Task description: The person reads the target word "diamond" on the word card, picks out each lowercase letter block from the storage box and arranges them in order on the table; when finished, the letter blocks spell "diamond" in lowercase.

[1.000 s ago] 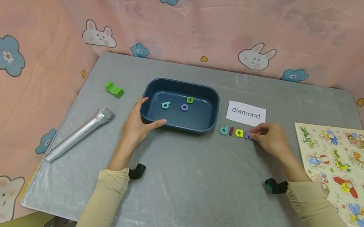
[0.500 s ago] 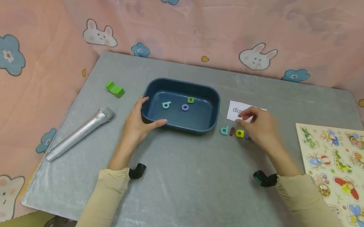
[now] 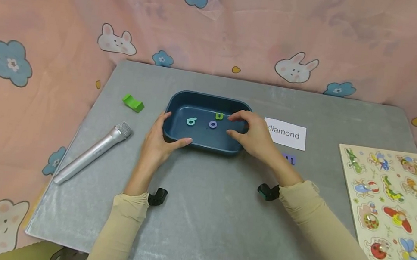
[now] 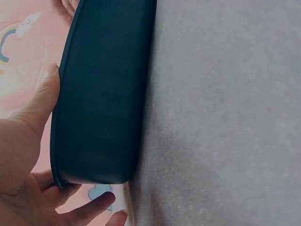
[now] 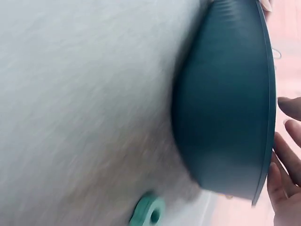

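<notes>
My left hand [image 3: 157, 145] grips the near left corner of a dark blue tray [image 3: 207, 140], thumb at the near rim and fingers round the left end. Inside the tray lie a teal letter [image 3: 194, 120], a green letter n [image 3: 219, 114] and a purple letter o [image 3: 210, 124]. Over the tray's right end reaches my right hand [image 3: 257, 136], thumb and fingers spread apart with nothing between them. Just right of that wrist a purple letter m [image 3: 290, 158] shows on the table. A teal letter [image 5: 141, 212] appears in the right wrist view; the other row letters are hidden.
A white card [image 3: 286, 134] printed "diamond" lies right of the tray. To the left are a green block [image 3: 132, 103] and a silver microphone [image 3: 92, 152]. An insect puzzle board [image 3: 394, 209] lies at the right edge of the grey table [image 3: 213, 217].
My right hand has left the purple m in the row, passed over the card and moved left to the tray. My left hand has stayed on the tray.
</notes>
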